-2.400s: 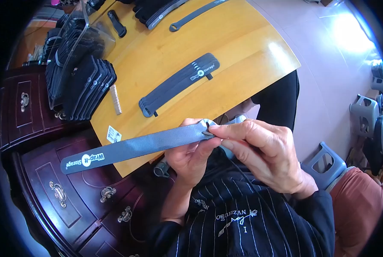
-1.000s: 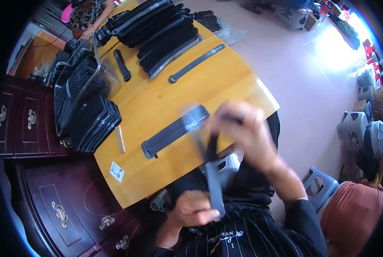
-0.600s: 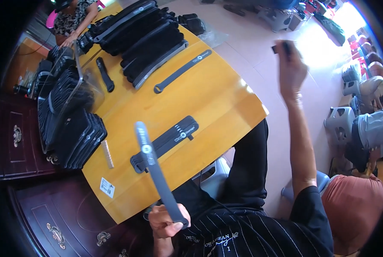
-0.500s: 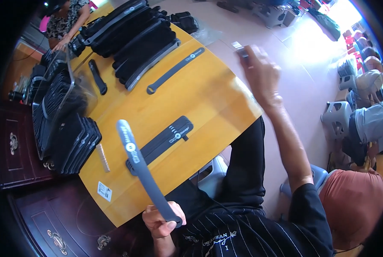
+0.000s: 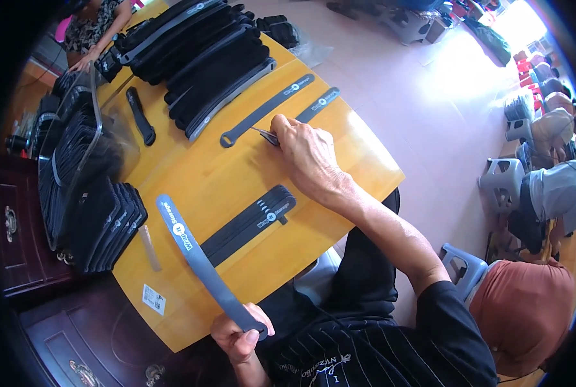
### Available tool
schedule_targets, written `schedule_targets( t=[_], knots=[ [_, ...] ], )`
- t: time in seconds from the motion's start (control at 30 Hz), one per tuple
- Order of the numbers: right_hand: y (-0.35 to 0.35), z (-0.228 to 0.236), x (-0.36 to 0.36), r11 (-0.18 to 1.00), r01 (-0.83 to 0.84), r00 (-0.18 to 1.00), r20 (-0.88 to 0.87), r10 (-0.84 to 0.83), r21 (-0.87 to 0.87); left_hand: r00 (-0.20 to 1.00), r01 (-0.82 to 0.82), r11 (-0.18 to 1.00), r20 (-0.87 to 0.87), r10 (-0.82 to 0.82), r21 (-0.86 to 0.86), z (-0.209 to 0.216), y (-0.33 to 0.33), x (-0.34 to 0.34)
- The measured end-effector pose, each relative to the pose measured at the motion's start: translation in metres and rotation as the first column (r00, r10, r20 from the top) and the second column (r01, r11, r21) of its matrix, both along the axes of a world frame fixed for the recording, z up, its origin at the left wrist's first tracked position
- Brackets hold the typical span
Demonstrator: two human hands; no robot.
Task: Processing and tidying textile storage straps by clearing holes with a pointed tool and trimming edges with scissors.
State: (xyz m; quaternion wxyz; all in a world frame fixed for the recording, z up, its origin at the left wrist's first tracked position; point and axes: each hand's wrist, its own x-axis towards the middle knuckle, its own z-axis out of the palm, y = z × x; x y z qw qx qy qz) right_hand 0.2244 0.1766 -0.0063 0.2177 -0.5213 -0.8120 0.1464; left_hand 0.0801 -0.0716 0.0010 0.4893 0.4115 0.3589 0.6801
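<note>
My left hand [image 5: 241, 334] is closed at the lower front, gripping a long grey strap [image 5: 201, 261] by its lower end. The strap slants up to the left over the table, its rounded tip free. Over the table's middle, my right hand [image 5: 310, 155] is closed on a small pointed metal tool that looks like thread snips [image 5: 272, 137]. A dark grey strap [image 5: 268, 109] with a ring end lies just beyond its fingers. Another strap [image 5: 320, 103] lies partly hidden behind that hand. Between my hands is a short stack of dark straps [image 5: 249, 222].
Thick piles of black straps [image 5: 217, 71] fill the yellow table's [image 5: 346, 187] far side. More straps [image 5: 110, 226] stand at the left by a clear plastic panel [image 5: 98, 122]. A co-worker's arm [image 5: 104, 39] rests at the far left. Grey stools [image 5: 499, 184] stand at the right.
My right hand has come from beyond the table's right edge to above its middle. A second strap now shows beside the far one. The held strap leans further left.
</note>
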Motion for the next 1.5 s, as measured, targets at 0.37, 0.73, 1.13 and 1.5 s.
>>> schedule_targets(
  t=[0.37,0.73,1.13,1.5],
  knots=[
    [-0.006,0.011,0.006,0.979,-0.106,0.985,-0.155,0.079,-0.172,0.995,-0.096,0.993,-0.015,0.095,-0.075,0.003,0.001,0.001],
    [-0.117,0.065,0.040,0.845,-0.317,0.836,-0.548,0.034,-0.431,0.908,-0.235,0.964,0.326,0.262,-0.122,0.000,-0.005,0.005],
    [-0.182,0.057,0.058,0.780,-0.461,0.725,-0.687,0.055,-0.424,0.987,-0.129,0.987,0.082,0.137,-0.092,0.010,0.008,0.030],
    [-0.192,0.047,0.055,0.743,-0.462,0.731,-0.682,0.009,-0.485,0.989,-0.104,0.989,-0.114,0.092,-0.105,0.002,-0.003,0.023]
  ],
)
